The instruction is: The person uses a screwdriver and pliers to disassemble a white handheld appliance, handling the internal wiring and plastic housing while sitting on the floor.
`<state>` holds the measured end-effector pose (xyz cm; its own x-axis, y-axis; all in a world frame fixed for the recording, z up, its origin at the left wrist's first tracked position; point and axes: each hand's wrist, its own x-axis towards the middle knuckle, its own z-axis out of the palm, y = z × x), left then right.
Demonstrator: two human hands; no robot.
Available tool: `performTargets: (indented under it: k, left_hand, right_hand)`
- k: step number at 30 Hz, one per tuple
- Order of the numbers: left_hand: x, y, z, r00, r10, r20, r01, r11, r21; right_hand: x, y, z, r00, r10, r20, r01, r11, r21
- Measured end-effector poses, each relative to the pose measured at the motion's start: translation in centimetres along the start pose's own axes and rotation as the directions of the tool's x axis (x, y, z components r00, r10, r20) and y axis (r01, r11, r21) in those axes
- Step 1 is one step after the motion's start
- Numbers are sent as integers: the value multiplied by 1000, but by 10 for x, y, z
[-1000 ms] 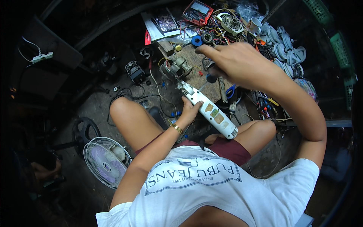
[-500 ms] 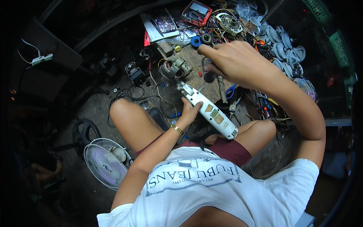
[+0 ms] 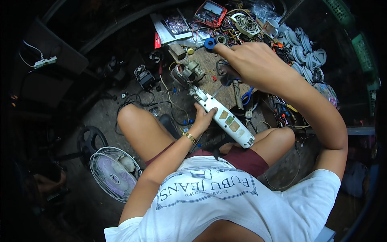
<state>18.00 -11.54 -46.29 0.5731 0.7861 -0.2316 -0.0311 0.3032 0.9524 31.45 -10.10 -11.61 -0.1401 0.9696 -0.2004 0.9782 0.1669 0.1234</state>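
My left hand (image 3: pixel 203 119) is closed round a long white appliance body (image 3: pixel 225 122) with stickers and screw holes, lying diagonally above my lap. Above it, my right hand (image 3: pixel 254 64) grips a screwdriver (image 3: pixel 225 81) with a dark handle, its thin shaft reaching down to the appliance's upper end; the exact contact at the tip is too small to make out. Just beyond that end sits a metal motor assembly (image 3: pixel 187 71) on a worn wooden board (image 3: pixel 211 90). Blue-handled scissors (image 3: pixel 246 97) lie to the right, partly behind the hands.
A tangle of wires, a red-cased meter (image 3: pixel 211 12) and grey plastic parts (image 3: pixel 314 58) crowd the back and right. A small motor (image 3: pixel 144 77) and cords lie on the dark floor (image 3: pixel 100 117). A fan (image 3: pixel 115 173) is at lower left, a power strip (image 3: pixel 45 61) far left.
My right hand has shifted and turned slightly on the screwdriver, its thumb side moving a little. My left hand and the white appliance have stayed nearly still.
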Motion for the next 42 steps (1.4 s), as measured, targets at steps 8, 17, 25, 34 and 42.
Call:
performTargets:
  k: [8, 17, 25, 34, 42]
  left_hand:
    - [1, -3, -1, 1000, 1, -12, -1, 999, -37]
    - [-4, 3, 3, 999, 4, -36, -5, 1000, -29]
    - [-7, 7, 3, 999, 29, -38, -27, 999, 34]
    - [-5, 8, 4, 998, 35, -56, -35, 999, 3]
    - [-6, 16, 5, 998, 36, -51, -35, 999, 25]
  right_hand:
    - [-7, -9, -3, 996, -76, 41, 75, 997, 28]
    - [-19, -6, 9, 971, -179, -156, 203, 966, 159]
    - [-18, -16, 7, 945, -178, -273, 234, 954, 188]
    - [-29, -10, 10, 960, -166, -224, 230, 926, 299]
    - [-30, -11, 12, 945, -189, -266, 260, 928, 265]
